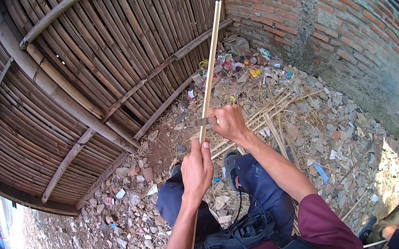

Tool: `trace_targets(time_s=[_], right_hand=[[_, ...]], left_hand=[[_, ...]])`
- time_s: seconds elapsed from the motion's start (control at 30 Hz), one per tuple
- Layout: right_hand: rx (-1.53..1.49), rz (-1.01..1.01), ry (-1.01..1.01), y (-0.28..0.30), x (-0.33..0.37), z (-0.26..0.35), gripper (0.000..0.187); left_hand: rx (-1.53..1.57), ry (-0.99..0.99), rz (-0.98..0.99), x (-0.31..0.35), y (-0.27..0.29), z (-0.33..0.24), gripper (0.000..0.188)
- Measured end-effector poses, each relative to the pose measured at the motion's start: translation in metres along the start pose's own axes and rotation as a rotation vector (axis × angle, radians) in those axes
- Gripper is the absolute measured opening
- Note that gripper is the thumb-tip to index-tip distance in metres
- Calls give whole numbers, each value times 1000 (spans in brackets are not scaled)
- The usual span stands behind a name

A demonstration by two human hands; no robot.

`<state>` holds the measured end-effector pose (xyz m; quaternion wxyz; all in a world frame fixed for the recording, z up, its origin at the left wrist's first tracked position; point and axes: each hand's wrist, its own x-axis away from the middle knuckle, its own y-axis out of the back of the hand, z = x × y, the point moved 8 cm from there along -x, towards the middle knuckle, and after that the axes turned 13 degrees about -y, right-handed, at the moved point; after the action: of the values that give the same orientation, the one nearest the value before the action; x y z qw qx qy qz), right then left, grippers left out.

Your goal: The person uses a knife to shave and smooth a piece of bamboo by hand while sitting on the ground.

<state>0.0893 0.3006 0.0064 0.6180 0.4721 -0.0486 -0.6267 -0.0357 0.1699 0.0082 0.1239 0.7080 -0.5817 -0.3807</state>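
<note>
At the centre of the frame, the knife (203, 122) crosses the pale strip (211, 67) above the left hand (196, 170), blocking a slide up along it. The right hand (229, 123) fills the room just right of the strip. Open air lies to the left, over the rubble (131, 184), until the bamboo wall (147, 35) bars the upper left. Below, trouser legs (263, 179) flank the left forearm; at upper right, the brick wall (270, 9) stands well apart.

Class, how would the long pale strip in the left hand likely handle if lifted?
The pale strip is probably fairly stiff: it rises nearly straight above the left hand. It is likely light for its length, being slender. Its far end, seemingly divided in two, might spread.
</note>
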Motion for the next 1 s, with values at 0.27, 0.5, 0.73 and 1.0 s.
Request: trace_targets(time_s=[0.27,0.5,0.73,1.0], right_hand=[[55,-24,59,-2,4,5,13],[85,-44,27,-3,5,5,17],[114,-95,28,3,5,4,19],[129,-110,37,-1,1,-4,20]], left_hand=[[-63,-53,22,-1,-1,-4,18],[-225,-119,-36,2,-8,1,20],[-214,-117,-18,7,-8,-4,19],[-228,-132,-15,16,-6,-4,19]])
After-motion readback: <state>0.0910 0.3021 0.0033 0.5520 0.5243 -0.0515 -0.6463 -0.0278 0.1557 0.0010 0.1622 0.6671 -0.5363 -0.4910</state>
